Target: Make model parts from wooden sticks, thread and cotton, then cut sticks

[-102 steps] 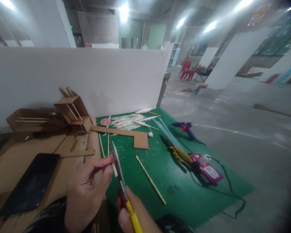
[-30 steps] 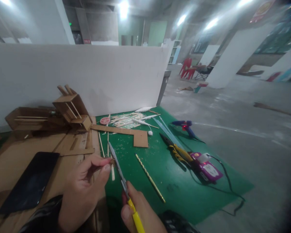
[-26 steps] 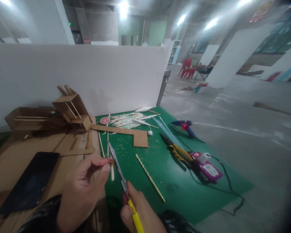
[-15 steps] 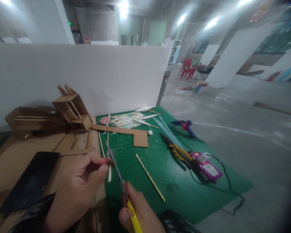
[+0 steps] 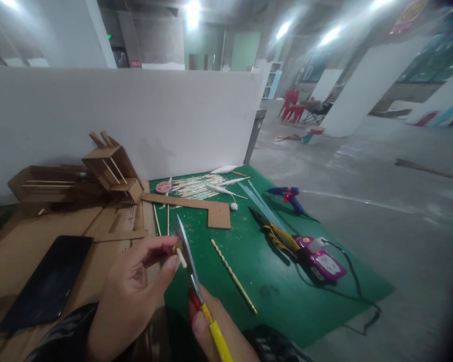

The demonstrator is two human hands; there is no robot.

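My left hand (image 5: 136,286) pinches a small brown piece (image 5: 177,246) with a short pale stick (image 5: 181,258) projecting from it, between thumb and index finger. In my right hand (image 5: 215,322) are scissors (image 5: 191,256) with yellow and red handles, their blades pointing up and away, just right of the pinched piece. The blades look slightly apart. Right of the scissors, a twisted yellow pencil-like rod (image 5: 234,275) lies on the green mat (image 5: 287,306). Beyond the hands lies an L-shaped cardboard piece (image 5: 219,215).
Cardboard models (image 5: 113,171) stand at the back left, with a dark phone or tablet (image 5: 47,284) nearer. Thin sticks (image 5: 196,186) lie before a white partition (image 5: 117,115). Pliers (image 5: 275,234), a glue gun (image 5: 289,196) and a purple power strip (image 5: 324,261) with a cable are at the right.
Both hands have shifted slightly right. The pinched piece has turned, so its pale stick now slants toward the lower right. The scissor blades point more steeply upward and look slightly parted.
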